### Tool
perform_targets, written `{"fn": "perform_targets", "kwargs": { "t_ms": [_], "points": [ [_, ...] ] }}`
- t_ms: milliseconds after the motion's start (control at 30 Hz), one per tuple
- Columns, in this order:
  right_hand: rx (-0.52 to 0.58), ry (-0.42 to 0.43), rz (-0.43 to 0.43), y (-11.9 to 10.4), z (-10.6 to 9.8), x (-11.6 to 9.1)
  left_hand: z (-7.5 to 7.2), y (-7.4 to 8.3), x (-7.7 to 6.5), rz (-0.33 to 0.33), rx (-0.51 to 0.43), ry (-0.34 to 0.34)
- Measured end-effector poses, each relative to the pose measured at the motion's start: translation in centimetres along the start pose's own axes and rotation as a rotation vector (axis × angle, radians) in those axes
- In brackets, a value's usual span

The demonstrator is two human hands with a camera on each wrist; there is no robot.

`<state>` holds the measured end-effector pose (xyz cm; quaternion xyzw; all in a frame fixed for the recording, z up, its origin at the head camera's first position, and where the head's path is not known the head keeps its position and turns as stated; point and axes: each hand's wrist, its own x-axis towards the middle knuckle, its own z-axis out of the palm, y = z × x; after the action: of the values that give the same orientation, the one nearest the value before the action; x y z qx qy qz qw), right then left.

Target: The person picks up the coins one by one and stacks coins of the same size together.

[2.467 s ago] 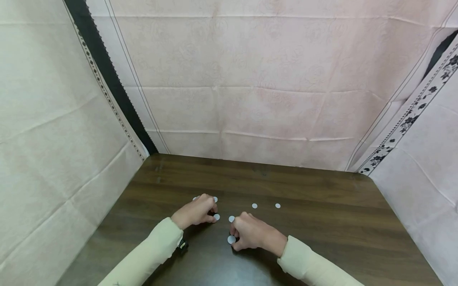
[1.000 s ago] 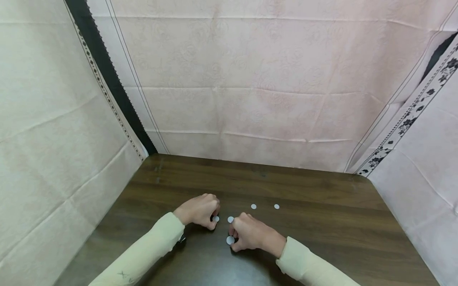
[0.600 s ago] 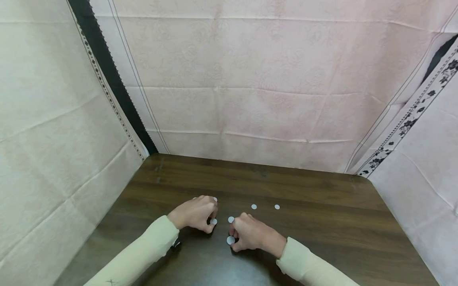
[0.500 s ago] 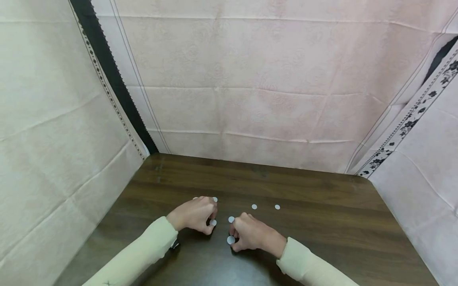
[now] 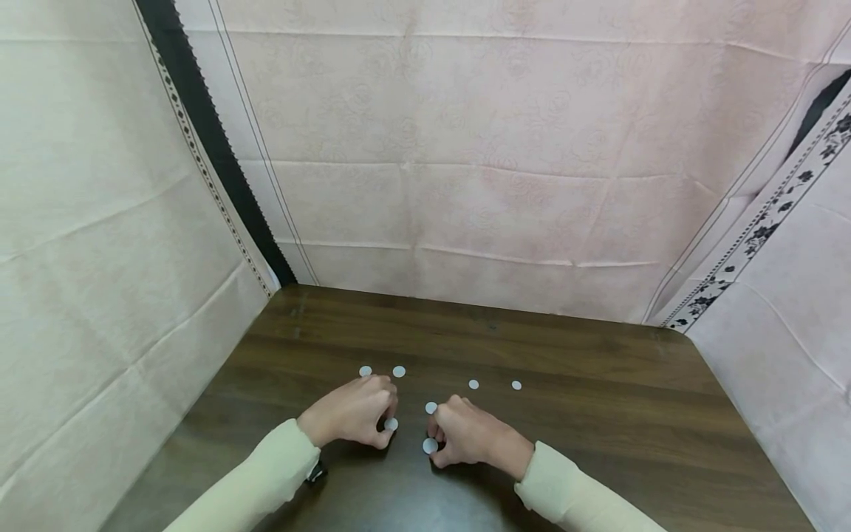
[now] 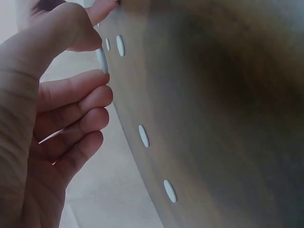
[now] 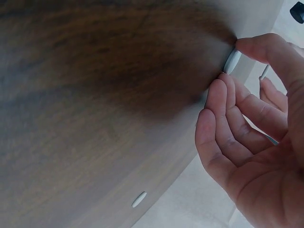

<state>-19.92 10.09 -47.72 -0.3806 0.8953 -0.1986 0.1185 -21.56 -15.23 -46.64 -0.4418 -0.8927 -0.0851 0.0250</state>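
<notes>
Between the thumb and fingertips of my left hand (image 5: 352,412) is a small flat white disc (image 5: 391,424), pinched by its edges. In the left wrist view, this disc (image 6: 102,60) stands edge-on between thumb and index finger, the other fingers loosely curled. My right hand (image 5: 470,432) pinches another white disc (image 5: 430,445) at the table surface; the right wrist view shows that disc (image 7: 232,61) between thumb and fingertips. Just beyond the right fingers lies a third white disc (image 5: 431,408), apart from the left hand's disc.
Two white discs, one (image 5: 366,371) and another (image 5: 399,372), lie beyond my left hand. Farther right are two more, one (image 5: 473,384) and one (image 5: 516,385). The brown wooden table (image 5: 598,414) ends at pale hanging cloth (image 5: 505,148) behind and at both sides.
My left hand has taken hold of its disc and drawn it toward me and to the left. The two discs behind that hand now show fully. My right hand has stayed in place.
</notes>
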Motion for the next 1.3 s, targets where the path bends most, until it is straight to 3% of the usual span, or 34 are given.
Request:
{"fn": "perform_targets", "kwargs": {
  "t_ms": [533, 933, 1133, 1300],
  "points": [
    [-0.006, 0.000, 0.004, 0.0, 0.1, -0.1, 1.8, 1.6, -1.4, 0.018, 0.067, 0.046],
    [0.004, -0.002, 0.019, 0.1, 0.2, -0.2, 2.4, 1.9, -1.8, 0.041, 0.124, 0.065],
    [0.037, -0.005, 0.000, 0.5, -0.2, 0.0, 2.2, 2.0, -1.9, 0.003, 0.070, 0.051],
    [0.139, -0.045, -0.010, 1.1, -1.1, 0.1, 1.9, 2.0, -2.0, -0.033, 0.008, 0.028]
  ]
}}
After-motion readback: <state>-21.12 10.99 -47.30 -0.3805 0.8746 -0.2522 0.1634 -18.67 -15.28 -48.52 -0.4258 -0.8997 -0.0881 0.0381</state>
